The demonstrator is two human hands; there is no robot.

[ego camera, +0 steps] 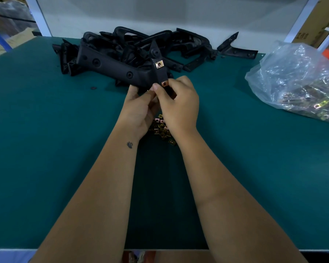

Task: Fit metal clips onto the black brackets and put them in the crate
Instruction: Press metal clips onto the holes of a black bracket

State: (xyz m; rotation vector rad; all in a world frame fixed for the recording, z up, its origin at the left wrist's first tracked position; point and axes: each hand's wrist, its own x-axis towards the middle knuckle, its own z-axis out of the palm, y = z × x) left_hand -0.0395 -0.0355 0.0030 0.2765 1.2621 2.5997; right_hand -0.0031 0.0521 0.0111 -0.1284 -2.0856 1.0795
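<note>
Both hands [160,109] around clipped bracket [157,59]

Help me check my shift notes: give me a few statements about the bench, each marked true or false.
1. Both hands hold one black bracket. True.
2. That bracket carries no clip yet. False: one clip sits on its arm, and the right hand is at a second.
3. Loose clips lie under the hands. True.
4. The plastic bag is by the left hand. False: it lies at the table's right.
</note>
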